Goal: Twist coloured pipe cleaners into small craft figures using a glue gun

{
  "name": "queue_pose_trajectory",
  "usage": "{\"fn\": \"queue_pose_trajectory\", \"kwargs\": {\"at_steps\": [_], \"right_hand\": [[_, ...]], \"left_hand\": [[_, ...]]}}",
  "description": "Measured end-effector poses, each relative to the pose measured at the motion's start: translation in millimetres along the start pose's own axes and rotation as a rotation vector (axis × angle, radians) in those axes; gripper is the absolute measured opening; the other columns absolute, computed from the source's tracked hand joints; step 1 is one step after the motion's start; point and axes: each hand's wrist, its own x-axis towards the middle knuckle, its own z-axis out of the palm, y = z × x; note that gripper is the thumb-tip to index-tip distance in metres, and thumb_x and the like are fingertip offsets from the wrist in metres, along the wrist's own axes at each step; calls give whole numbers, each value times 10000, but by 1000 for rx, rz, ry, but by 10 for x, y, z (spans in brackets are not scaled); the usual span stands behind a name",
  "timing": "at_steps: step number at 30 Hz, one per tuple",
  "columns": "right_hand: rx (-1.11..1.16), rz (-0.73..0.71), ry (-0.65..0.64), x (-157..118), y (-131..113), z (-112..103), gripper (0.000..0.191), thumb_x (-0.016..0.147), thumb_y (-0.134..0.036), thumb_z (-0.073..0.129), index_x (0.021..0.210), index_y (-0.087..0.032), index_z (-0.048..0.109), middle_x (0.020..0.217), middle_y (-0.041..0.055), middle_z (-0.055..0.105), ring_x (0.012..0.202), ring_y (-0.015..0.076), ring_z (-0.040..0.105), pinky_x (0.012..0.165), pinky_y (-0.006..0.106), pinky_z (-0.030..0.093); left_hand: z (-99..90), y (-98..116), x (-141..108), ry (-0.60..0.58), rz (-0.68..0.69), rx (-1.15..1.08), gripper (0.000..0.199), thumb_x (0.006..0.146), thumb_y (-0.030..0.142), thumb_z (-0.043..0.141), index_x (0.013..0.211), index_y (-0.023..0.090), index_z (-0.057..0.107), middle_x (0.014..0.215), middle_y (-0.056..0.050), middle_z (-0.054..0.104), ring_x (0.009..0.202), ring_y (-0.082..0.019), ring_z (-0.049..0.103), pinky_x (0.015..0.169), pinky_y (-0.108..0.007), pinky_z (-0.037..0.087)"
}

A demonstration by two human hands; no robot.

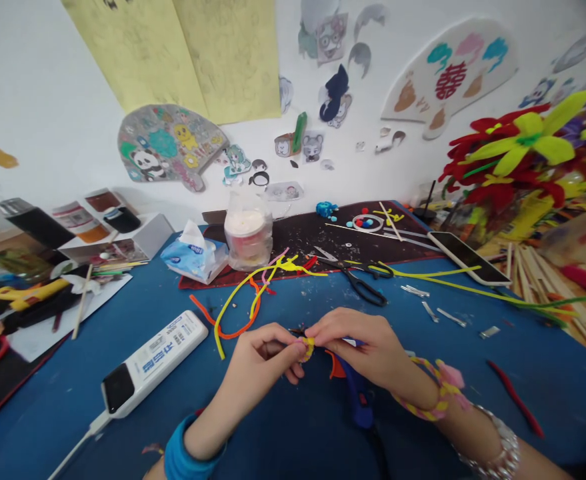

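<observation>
Between my two hands is a small ring of twisted yellow and pink pipe cleaner (pixel 307 349). My left hand (pixel 267 357) pinches its left side between thumb and fingertips. At its upper right, the fingertips of my right hand (pixel 360 340) close on the yellow part. Beneath my right hand lies a blue glue gun (pixel 359 399) with an orange trigger, its tip partly hidden by my fingers. Just beyond my hands, yellow and orange pipe cleaners (pixel 233 331) lie in loose curves. Black scissors (pixel 357 280) rest partly open behind my right hand.
At left lies a white power strip (pixel 157 363) with a cable. A tissue pack (pixel 195 257) and a bagged tub (pixel 249 233) stand at the back. A phone (pixel 467 258), metal clips (pixel 430 311) and a red pipe cleaner (pixel 515 398) lie right, near a flower vase (pixel 477 217).
</observation>
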Motion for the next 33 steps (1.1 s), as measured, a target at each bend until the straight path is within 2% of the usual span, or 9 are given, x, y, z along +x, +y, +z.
{"fn": "queue_pose_trajectory", "kwargs": {"at_steps": [14, 24, 33], "right_hand": [[-37, -34, 59, -18, 7, 27, 112, 803, -89, 606, 828, -191, 644, 832, 15, 699, 817, 117, 640, 753, 244, 521], [-37, -15, 33, -15, 27, 18, 100, 831, -122, 573, 849, -204, 627, 804, 13, 681, 794, 123, 626, 736, 254, 512], [-84, -98, 46, -26, 30, 44, 149, 813, -66, 571, 847, -205, 609, 805, 10, 676, 792, 123, 612, 752, 272, 506]], "left_hand": [[-8, -50, 7, 0, 36, 15, 198, 729, 290, 710, 722, 105, 639, 630, -38, 660, 536, -135, 638, 492, -214, 529], [-2, -53, 13, 5, 36, 20, 205, 719, 299, 715, 716, 106, 646, 635, -45, 664, 530, -137, 636, 486, -217, 527], [-3, -32, 23, 19, 21, 35, 216, 712, 308, 719, 694, 105, 645, 592, -36, 643, 509, -135, 626, 484, -216, 521]]}}
